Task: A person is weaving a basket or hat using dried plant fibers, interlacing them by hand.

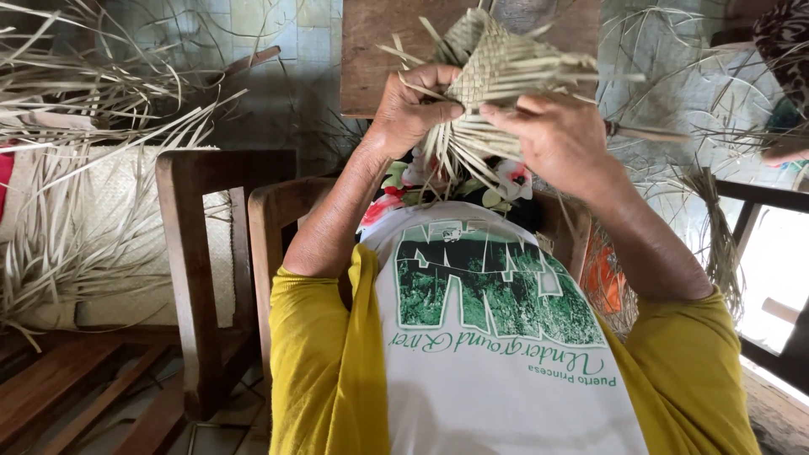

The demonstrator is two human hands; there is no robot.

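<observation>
Holding the weave up before my chest, I had little free room around it: its loose strip ends stuck out on every side, fanning down toward my shirt and out past both hands. Just beyond the weave was the edge of a wooden board. Below my left forearm stood a chair, its back rail close to my elbow, and further left lay a heap of dry leaves. Out to the right of my right hand more strips hung beside a dark frame.

My left hand was curled shut on the weave's left edge, thumb pressed across the plaited part, fingers wrapped behind. My right hand was closed on the lower right, forefinger and thumb pinching the strips where the plaiting ended. The two thumbs nearly met.
</observation>
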